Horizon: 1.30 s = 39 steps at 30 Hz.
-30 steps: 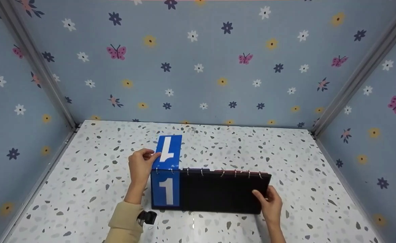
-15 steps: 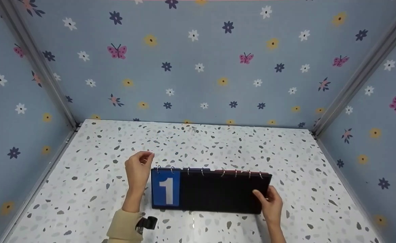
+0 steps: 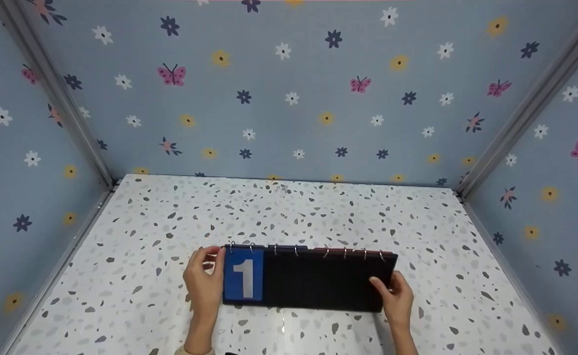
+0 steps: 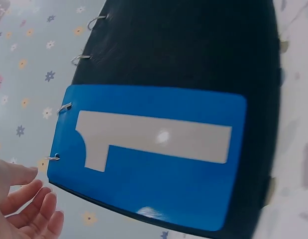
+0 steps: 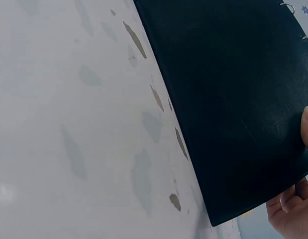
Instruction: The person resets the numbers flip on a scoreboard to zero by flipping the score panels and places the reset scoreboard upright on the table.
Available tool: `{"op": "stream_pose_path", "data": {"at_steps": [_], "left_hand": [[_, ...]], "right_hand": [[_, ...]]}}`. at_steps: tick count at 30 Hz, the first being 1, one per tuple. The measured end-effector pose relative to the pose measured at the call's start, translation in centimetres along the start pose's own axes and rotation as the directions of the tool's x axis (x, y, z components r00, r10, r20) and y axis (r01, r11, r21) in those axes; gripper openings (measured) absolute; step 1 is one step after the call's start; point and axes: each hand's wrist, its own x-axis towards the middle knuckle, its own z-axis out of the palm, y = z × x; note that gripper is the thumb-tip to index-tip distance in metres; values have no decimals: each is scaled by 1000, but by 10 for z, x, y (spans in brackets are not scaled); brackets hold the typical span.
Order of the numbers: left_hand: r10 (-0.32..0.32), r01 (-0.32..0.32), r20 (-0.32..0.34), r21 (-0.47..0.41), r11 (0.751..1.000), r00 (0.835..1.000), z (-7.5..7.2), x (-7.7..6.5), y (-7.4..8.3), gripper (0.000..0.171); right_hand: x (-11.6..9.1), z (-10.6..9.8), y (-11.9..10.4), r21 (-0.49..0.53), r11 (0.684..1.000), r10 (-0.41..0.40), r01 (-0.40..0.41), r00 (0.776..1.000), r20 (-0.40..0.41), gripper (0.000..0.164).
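Note:
A black flip scoreboard point(image 3: 318, 281) stands on its long edge, tilted back, with metal rings along its top. At its left end hangs a blue card point(image 3: 243, 276) with a white 1; the black panel beside it shows no card on this side. My left hand point(image 3: 203, 278) is by the upper left corner, thumb near the board's edge. In the left wrist view its fingers point(image 4: 44, 204) are loosely bent and hold nothing, just off the corner. My right hand point(image 3: 398, 298) grips the right end, thumb in front and fingers behind, partly hidden.
The board stands on a white speckled tabletop point(image 3: 289, 212). A blue wall point(image 3: 289, 123) with flowers and butterflies rises behind, and similar panels close off the left and right sides, with grey metal posts point(image 3: 520, 103) at the corners.
A raised blue card in my left hand's pinch has gone over behind the rings and been let go. The left hand has since come down beside the corner. My right hand keeps its grip.

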Motion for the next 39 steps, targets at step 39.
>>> {"op": "stream_pose_path", "data": {"at_steps": [39], "left_hand": [[-198,208,135,-67,976,971,-2,-36,-19,29]], "right_hand": [[-1,-1,-1,38,999,-11,11,1000,12,19]]}}
